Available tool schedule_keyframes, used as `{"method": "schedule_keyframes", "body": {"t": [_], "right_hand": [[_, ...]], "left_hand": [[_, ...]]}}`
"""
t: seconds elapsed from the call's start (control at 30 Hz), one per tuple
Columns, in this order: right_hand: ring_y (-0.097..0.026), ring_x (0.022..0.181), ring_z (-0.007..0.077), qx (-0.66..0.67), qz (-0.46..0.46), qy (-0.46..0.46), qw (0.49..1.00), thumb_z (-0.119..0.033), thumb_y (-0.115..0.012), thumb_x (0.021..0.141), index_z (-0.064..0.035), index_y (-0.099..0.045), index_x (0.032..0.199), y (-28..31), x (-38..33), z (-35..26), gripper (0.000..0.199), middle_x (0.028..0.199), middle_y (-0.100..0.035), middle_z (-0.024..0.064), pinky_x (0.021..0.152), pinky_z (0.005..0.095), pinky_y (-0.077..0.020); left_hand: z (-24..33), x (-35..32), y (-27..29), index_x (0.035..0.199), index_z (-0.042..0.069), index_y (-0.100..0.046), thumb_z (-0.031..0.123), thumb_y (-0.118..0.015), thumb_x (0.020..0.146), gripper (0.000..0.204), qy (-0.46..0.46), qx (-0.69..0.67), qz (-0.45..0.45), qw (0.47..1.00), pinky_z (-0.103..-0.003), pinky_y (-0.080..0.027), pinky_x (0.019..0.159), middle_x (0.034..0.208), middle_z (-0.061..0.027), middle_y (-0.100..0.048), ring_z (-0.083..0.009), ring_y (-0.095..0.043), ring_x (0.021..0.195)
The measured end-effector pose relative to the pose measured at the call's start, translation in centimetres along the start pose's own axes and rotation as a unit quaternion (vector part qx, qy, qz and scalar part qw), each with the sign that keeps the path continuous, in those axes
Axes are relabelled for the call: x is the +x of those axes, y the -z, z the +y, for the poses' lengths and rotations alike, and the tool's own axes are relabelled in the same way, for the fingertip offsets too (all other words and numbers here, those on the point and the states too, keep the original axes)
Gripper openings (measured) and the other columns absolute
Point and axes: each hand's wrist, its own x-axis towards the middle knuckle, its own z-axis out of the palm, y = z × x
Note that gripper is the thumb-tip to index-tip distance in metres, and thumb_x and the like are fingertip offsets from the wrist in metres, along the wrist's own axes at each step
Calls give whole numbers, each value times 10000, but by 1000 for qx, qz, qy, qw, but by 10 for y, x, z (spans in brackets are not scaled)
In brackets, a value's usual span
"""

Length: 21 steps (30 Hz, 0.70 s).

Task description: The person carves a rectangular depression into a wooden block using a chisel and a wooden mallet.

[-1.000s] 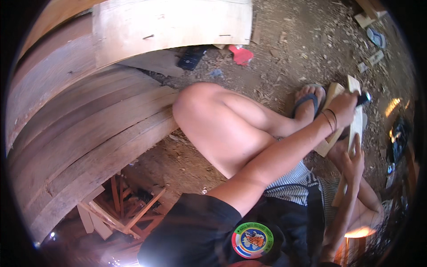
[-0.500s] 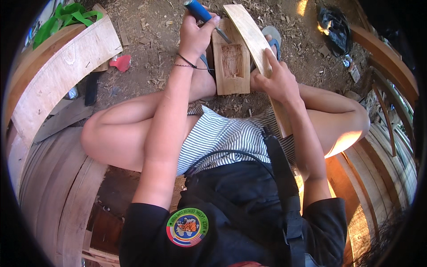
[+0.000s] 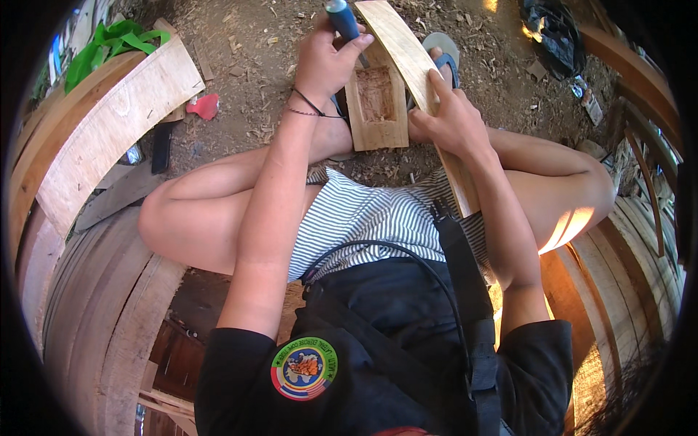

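Note:
My left hand [image 3: 325, 64] is closed round the blue handle of a chisel [image 3: 342, 20]. Its metal blade points down at the far end of a wooden block [image 3: 382, 136], which stands on the ground between my feet. A rough rectangular hollow is cut into the block's upper face; whether the blade tip touches the wood, I cannot tell. In my right hand [image 3: 459, 127] is a long flat wooden board [image 3: 398, 45], gripped with thumb and fingers along its edges. The board slants beside the block, its near end lying by my right thigh.
Wood shavings cover the dirt ground [image 3: 251, 43]. A curved-looking pale plank [image 3: 120, 134] and a green strap [image 3: 116, 47] are at the left, with a red scrap [image 3: 203, 107] nearby. At the far right lies a black plastic bag [image 3: 552, 40]. My sandalled right foot [image 3: 445, 62] sits beside the board.
The chisel has become more upright, its handle shifting slightly right. The block appears a little farther up in the picture, and the view has shifted slightly. Both hands keep their grip.

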Motion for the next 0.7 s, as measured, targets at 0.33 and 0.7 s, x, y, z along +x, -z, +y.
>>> {"method": "schedule_keyframes", "body": {"t": [0.33, 0.7], "right_hand": [[-618, 1103, 422, -5, 43, 0, 999, -445, -667, 768, -116, -407, 1501, -6, 2, 9, 845, 1174, -603, 290, 969, 457, -476], [-612, 1114, 445, -8, 37, 5, 999, -435, -664, 775, -123, -389, 1506, -8, 1, 7, 841, 1194, -592, 319, 976, 469, -478]], "left_hand": [[15, 2, 1, 1077, 18, -629, 84, -737, 874, 240, 103, -56, -23, 993, -290, -555, 801, 970, -58, -696, -139, -674, 887], [7, -2, 1, 1036, 19, -633, 88, -749, 869, 214, 94, -83, 9, 992, -288, -553, 785, 935, -42, -688, -129, -664, 868]]}}
